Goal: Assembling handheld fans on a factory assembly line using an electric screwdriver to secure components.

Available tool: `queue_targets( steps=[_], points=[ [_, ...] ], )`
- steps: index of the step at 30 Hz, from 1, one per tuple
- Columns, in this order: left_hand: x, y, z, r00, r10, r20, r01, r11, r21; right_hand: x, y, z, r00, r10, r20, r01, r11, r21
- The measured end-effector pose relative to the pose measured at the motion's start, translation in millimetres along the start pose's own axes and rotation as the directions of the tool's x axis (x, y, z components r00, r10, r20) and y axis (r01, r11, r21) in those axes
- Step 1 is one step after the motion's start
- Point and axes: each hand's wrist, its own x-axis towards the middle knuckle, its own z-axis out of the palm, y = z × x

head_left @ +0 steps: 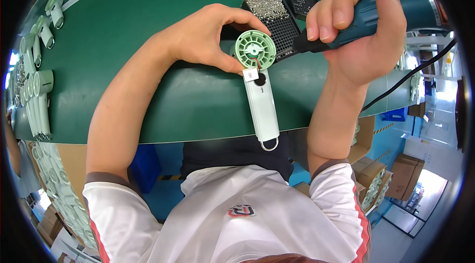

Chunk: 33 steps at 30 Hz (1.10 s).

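Plainly, the relation that matters lies between the handheld fan's open round head and the black nose of the teal electric screwdriver: the nose is to the right of the head, apart from it, about level with it, and aimed leftward across the gap. The left hand is nearer to the fan; its grip is closed around the pale green head, forefinger over the far rim and thumb at the near left side. The right hand has its grip wrapped about the screwdriver's body, the tool's long axis running from the upper right down to the left. The fan's own long axis runs almost straight toward the person, its white handle slanting slightly right and its wire loop showing past the near edge of the green table. Two black screw trays sit beyond, the closer one just behind the head. The screwdriver's bit cannot be made out, and its rear end fades into the dark rim at the right. The left hand's other fingers are mostly hidden, a white tag covers part of the joint, and whether the handle touches the table is unclear.
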Motion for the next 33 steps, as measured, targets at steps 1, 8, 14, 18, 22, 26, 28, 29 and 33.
queue_targets(
  steps=[1,8,14,18,22,26,28,29,33],
  points=[
    [1.6,-1.0,0.5,1.0,0.011,0.005,-0.011,1.0,0.001,4.4,6.0,-7.1,0.969,-0.006,0.249,-0.138,0.817,0.559],
    [-1.8,-1.6,-1.1,1.0,-0.006,0.002,0.006,1.0,0.018,8.0,13.8,-17.5,0.973,0.06,0.223,-0.178,0.811,0.558],
    [-1.7,-3.9,-1.0,1.0,-0.005,-0.001,0.005,1.0,0.02,7.2,18.7,-16.8,0.977,0.031,0.21,-0.137,0.845,0.516],
    [-2.4,-3.5,-1.3,1.0,-0.006,0.002,0.006,1.0,0.01,-5.3,-5.5,-7.3,0.995,0.034,0.093,-0.019,0.988,-0.152],
    [-1.4,-1.5,-0.6,1.0,-0.014,0.005,0.014,1.0,0.0,-12.2,-13.7,1.3,0.997,-0.056,-0.053,0.003,0.717,-0.697],
    [-2.0,-2.3,-0.9,1.0,-0.007,0.012,0.007,0.999,-0.031,-13.1,-16.3,-2.4,1.0,-0.023,0.007,0.021,0.718,-0.695],
    [-1.4,-2.3,-0.9,1.0,-0.004,0.013,0.005,1.0,-0.025,-14.1,-18.1,-3.8,0.996,0.019,0.083,0.041,0.743,-0.668],
    [-1.9,-2.1,-0.9,1.0,-0.004,0.013,0.005,1.0,-0.02,-14.4,-17.9,-4.8,0.996,0.021,0.086,0.042,0.744,-0.666],
    [-2.2,-2.9,-1.2,1.0,0.002,0.012,-0.002,1.0,-0.019,-15.1,-18.2,-6.8,0.983,0.061,0.17,0.061,0.776,-0.627]
  ],
)
